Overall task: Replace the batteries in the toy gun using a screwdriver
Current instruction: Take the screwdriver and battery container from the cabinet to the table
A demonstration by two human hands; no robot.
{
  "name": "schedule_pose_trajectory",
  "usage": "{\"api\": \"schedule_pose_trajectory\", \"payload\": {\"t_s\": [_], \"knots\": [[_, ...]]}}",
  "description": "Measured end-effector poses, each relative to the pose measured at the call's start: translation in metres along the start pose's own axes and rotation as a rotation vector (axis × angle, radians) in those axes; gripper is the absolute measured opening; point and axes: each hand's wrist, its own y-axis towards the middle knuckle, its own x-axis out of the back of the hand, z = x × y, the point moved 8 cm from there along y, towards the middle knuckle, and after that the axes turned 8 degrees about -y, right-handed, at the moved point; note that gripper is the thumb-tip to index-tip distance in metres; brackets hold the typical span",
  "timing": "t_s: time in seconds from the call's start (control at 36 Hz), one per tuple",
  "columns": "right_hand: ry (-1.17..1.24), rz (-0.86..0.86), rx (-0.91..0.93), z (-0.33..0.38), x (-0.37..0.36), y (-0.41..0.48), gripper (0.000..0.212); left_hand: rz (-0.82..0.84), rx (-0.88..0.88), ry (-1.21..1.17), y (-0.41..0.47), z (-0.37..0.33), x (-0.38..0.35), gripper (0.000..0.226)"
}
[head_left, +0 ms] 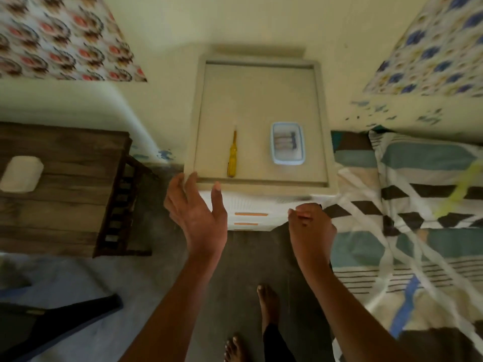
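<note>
- A pale counter [258,95] with a raised rim is seen from above, set against a cream wall; white drawer fronts with orange stripes [251,214] are shown beneath its near edge.
- A yellow-handled screwdriver [232,155] is laid flat on the left half of the counter, its tip pointed toward the wall and its handle close to the near rim.
- A small clear container [287,161] is placed on the right half, well apart from the screwdriver; batteries [285,142] are held inside it, lying side by side.
- The left hand [196,212] is raised at the near-left corner of the counter, its grip wide, with fingers straight and thumb spread over the near rim; contact with the rim cannot be told through the blur.
- The right hand [309,226] is held in front of the near-right corner, its grip narrow, with the fingers curled in against the thumb; nothing is seen in it.
- A dark wooden counter [65,205] is placed to the left, with a pale rounded object [21,173] laid on it.
- A bed [418,205] with a striped, geometric sheet is seen to the right.
- Two bare feet [266,304] are planted on the grey floor [235,270].
</note>
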Motion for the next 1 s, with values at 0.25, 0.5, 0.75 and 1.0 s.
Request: {"api": "schedule_pose_trajectory", "payload": {"t_s": [0.25, 0.5, 0.75, 1.0], "knots": [[0.158, -0.172, 0.113, 0.071, 0.069, 0.050, 0.015, 0.230, 0.086, 0.104, 0.043, -0.052, -0.030, 0.036], [0.023, 0.097, 0.016, 0.073, 0.039, 0.102, 0.035, 0.344, 0.191, 0.186, 0.061, -0.068, -0.061, 0.028], [0.184, 0.184, -0.020, 0.091, 0.041, 0.094, 0.029, 0.366, 0.416, 0.123, 0.064, -0.066, -0.043, 0.017], [0.309, 0.231, 0.071, 0.147, 0.045, 0.032, 0.021, 0.239, 0.605, -0.197, 0.058, -0.031, 0.047, 0.005]]}}
